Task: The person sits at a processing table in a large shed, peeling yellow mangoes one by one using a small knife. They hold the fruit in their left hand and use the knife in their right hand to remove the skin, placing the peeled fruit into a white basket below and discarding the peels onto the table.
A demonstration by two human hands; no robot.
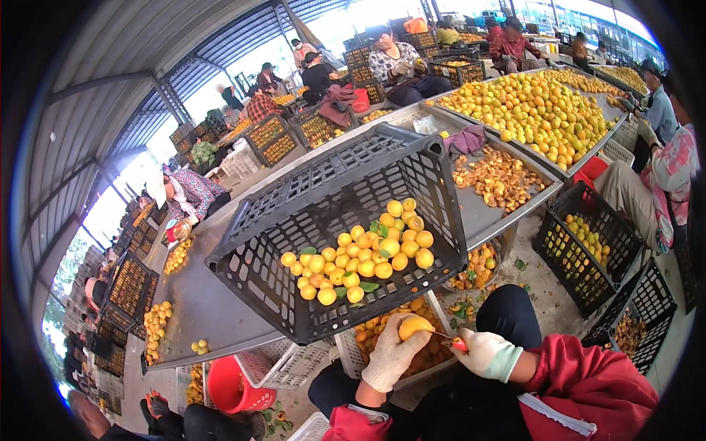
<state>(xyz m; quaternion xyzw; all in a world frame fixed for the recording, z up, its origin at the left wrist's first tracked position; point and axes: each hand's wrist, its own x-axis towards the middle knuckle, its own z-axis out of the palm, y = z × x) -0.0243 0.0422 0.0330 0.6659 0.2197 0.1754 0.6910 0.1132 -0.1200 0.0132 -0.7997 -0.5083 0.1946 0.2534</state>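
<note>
My left hand [390, 356], in a white knit glove, grips a round yellow-orange fruit [414, 325] just below the front rim of a tilted black plastic crate [250, 242]. My right hand [485, 354], also gloved, holds a small knife with a red handle [454, 340], its blade touching the fruit's right side. The crate rests on a grey metal table [198, 309] and holds several yellow fruits with green leaves [360, 253]. Below my hands a white crate [349, 356] holds cut fruit.
Halved fruit [496, 180] lies on the table's right part. A big heap of yellow fruit [533, 110] covers the far table. Black crates [588, 250] stand right of my knee, a red bucket [232, 386] lower left. Several seated people work around.
</note>
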